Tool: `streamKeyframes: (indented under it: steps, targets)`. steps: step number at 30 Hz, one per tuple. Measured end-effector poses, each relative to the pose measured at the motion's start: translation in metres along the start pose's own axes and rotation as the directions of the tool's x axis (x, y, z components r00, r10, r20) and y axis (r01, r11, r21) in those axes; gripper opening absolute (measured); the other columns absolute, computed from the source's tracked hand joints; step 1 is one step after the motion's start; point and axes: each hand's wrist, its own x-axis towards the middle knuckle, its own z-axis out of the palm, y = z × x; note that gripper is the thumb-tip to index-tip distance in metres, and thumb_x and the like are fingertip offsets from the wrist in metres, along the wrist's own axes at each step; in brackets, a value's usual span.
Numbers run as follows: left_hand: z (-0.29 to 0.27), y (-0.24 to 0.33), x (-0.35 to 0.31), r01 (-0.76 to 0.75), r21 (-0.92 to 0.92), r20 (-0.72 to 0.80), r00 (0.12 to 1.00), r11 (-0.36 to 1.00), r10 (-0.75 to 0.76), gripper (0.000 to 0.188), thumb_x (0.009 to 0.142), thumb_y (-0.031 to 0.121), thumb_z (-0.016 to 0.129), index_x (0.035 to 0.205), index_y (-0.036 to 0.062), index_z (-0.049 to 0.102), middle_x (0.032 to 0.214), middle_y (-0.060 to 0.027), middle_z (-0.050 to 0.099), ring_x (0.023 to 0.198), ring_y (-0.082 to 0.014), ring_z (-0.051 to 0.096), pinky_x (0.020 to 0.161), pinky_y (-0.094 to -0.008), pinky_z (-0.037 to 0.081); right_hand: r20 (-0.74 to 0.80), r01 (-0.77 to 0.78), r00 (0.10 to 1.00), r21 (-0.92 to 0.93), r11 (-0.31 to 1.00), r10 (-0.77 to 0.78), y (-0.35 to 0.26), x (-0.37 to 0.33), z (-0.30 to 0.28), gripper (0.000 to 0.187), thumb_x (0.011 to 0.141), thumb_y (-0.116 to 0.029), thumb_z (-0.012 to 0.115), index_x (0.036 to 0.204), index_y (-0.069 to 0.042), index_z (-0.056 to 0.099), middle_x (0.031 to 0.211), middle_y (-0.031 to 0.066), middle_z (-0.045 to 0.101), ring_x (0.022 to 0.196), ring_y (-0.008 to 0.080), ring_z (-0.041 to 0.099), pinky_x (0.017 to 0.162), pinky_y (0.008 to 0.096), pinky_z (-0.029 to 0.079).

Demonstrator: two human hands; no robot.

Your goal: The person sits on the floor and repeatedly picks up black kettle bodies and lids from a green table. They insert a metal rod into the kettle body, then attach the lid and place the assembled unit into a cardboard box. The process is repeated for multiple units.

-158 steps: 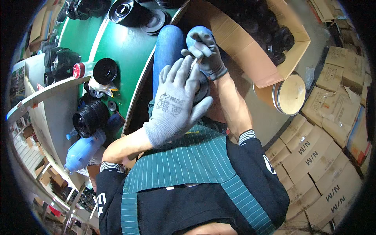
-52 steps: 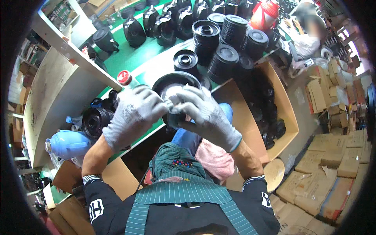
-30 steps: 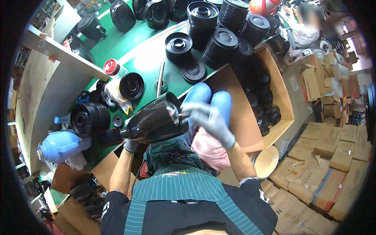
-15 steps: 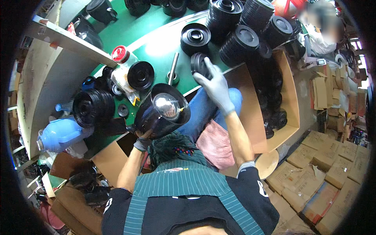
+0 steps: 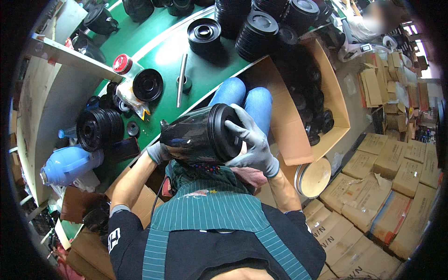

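Observation:
A glossy black tapered container [image 5: 191, 137] lies tilted across my lap, its wide end toward the right. On that end sits a black ridged lid [image 5: 226, 133]. My left hand [image 5: 158, 152], in a grey glove, is closed around the container's narrow end; part of its fingers is hidden. My right hand [image 5: 254, 144], gloved in grey too, grips the lid, fingers curved over its top face and rim. Whether the lid is fully seated I cannot tell. Beyond the container, a metal rod [image 5: 181, 81] rises from a dark round base on the green table [image 5: 158, 114].
Stacked black lids [image 5: 254, 35] and a round black part [image 5: 204, 35] stand at the back. An open carton [image 5: 326, 93] of black parts is at my right, by a round stool [image 5: 313, 178]. At left are a blue jug [image 5: 74, 163], a red-lidded jar [image 5: 122, 64] and a lid stack [image 5: 99, 128].
My right hand has brought the black lid from above the table onto the container's wide end. The container has turned from mouth-up to lying toward the right. The view has shifted.

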Motion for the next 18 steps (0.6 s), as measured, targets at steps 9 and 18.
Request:
streamKeyframes:
  steps: [9, 18]
  targets:
    - [0.066, 0.093, 0.008, -0.213, 0.974, 0.202, 0.684, -0.073, 0.701, 0.050, 0.087, 0.019, 0.076, 0.135, 0.0054, 0.072, 0.131, -0.0167, 0.075, 0.116, -0.0324, 0.075, 0.100, -0.0420, 0.061, -0.052, -0.524, 0.773, 0.509, 0.683, 0.632, 0.002, -0.035, 0.003, 0.073, 0.102, -0.033, 0.071, 0.160, 0.004, 0.046, 0.146, 0.0113, 0.066, 0.133, 0.0192, 0.062, 0.118, 0.0299, 0.044]
    - [0.069, 0.096, 0.010, -0.186, 0.867, -0.161, 0.773, 0.462, 0.614, 0.045, 0.084, 0.020, 0.081, 0.121, -0.0038, 0.076, 0.113, -0.0148, 0.081, 0.100, -0.0208, 0.078, 0.093, -0.0354, 0.060, -0.291, -0.341, 0.914, -0.175, 0.924, 0.282, -0.014, -0.049, 0.000, 0.119, 0.097, -0.089, 0.036, 0.172, 0.000, 0.012, 0.173, 0.0298, 0.028, 0.160, 0.0452, 0.031, 0.130, 0.0465, 0.027]
